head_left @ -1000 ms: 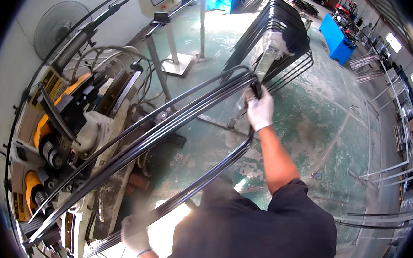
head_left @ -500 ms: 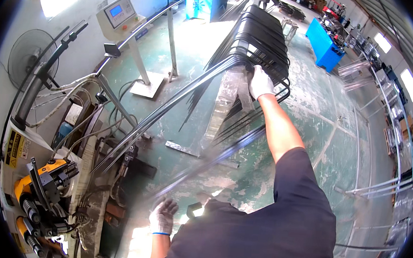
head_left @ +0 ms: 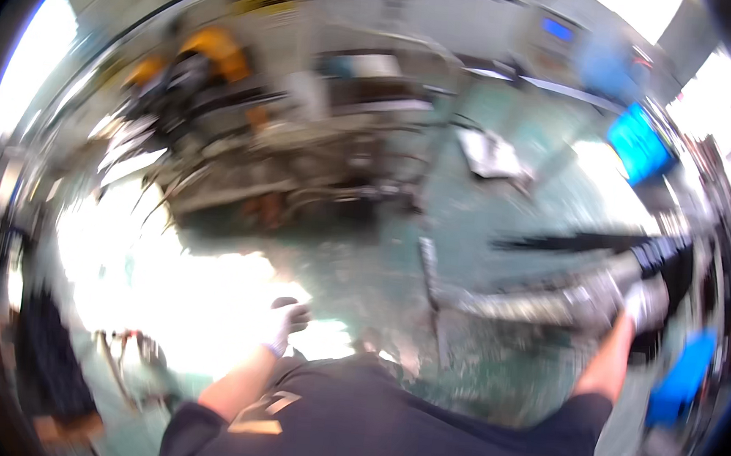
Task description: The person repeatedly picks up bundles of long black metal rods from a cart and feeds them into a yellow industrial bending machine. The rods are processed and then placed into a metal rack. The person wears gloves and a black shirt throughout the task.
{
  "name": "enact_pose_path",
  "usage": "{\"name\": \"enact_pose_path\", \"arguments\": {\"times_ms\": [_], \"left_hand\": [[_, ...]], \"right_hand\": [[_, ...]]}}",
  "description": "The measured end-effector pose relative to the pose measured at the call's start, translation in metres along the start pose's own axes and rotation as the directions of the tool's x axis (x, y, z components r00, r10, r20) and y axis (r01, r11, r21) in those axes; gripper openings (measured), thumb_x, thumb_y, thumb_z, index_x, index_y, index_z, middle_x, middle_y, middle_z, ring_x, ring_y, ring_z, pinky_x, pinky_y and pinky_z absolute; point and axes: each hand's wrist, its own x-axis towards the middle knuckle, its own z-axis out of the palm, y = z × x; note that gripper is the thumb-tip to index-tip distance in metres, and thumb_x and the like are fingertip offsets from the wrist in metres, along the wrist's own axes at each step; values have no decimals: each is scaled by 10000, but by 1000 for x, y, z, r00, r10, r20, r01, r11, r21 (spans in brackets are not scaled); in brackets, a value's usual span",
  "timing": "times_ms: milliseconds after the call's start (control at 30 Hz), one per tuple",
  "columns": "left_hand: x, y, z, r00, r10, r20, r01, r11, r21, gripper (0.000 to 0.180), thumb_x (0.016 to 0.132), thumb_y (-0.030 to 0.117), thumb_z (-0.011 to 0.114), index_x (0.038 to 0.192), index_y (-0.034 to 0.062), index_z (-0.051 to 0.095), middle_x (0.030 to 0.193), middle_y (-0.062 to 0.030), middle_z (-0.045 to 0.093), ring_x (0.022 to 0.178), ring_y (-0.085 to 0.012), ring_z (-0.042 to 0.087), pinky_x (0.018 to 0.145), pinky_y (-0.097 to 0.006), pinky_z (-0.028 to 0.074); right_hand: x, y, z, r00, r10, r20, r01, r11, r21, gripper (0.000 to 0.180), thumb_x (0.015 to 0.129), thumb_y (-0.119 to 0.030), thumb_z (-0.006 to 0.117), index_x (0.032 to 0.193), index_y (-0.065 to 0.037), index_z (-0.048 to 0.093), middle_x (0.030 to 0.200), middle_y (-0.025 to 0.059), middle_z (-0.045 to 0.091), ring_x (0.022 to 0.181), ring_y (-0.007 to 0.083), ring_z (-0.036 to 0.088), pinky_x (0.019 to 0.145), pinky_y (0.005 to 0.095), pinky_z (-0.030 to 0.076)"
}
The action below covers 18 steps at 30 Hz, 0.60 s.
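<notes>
Motion blurs the whole view. My right hand (head_left: 647, 304), in a white glove, is stretched far out to the right. It is at the end of a stand (head_left: 546, 307) that looks wrapped in clear film, beside a row of black bent metal tubes (head_left: 664, 256). Its fingers are smeared, so its grip cannot be made out. My left hand (head_left: 284, 324), also gloved, is in front of my body at left of centre. Its fingers are loosely bent and apart, and nothing shows in them.
A machine bench (head_left: 294, 159) with a yellow-and-black unit (head_left: 217, 52) runs along the far left. A control box with a blue screen (head_left: 557, 30) is at the back. Blue bins (head_left: 638, 145) stand right. A flat bar (head_left: 428, 270) lies on the green floor (head_left: 363, 262).
My view has swung left, bringing the machine bench ahead and the stand to the right. The long tubes slanting across the front earlier no longer show there. My right hand remains at the stand.
</notes>
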Motion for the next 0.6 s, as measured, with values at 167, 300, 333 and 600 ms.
{"name": "enact_pose_path", "arguments": {"times_ms": [167, 300, 333, 600], "left_hand": [[-11, -11, -66, 995, -24, -94, -1, 966, -260, 164, 987, 38, 659, 1134, 56, 589, 834, -76, 623, 700, -185, 625, 607, -309, 539], [-38, -15, -173, 963, 50, -266, -145, 924, -353, 345, 970, 99, 730, 1288, 0, 642, 1068, -162, 770, 851, -266, 762, 745, -383, 640], [-48, -14, -210, 970, 112, -214, -202, 862, -466, 336, 973, 99, 724, 1282, -4, 641, 1068, -161, 766, 863, -258, 761, 774, -378, 637], [-161, 77, -508, 403, 546, -734, -752, 655, 74, 260, 992, -3, 658, 1250, -28, 651, 1105, -129, 750, 972, -187, 722, 886, -322, 601]], "right_hand": [[-222, -20, 75, 932, -104, -347, 278, 820, 500, 285, 957, -207, 649, 1156, -29, 750, 1196, 228, 765, 1068, 393, 745, 909, 520, 583], [-490, -40, 151, 915, -143, 378, -99, 827, 553, 330, 905, -117, 736, 1209, 10, 726, 1211, 232, 761, 1079, 386, 733, 940, 477, 572], [-548, -55, 159, 808, -161, 567, -164, 862, 479, 352, 891, -95, 757, 1222, 20, 720, 1214, 233, 759, 1082, 384, 730, 948, 466, 570], [-746, -310, 28, 121, -946, 300, 319, 323, 891, 346, 908, -121, 777, 1217, 16, 704, 1123, 190, 773, 1048, 333, 753, 979, 421, 578]]}}
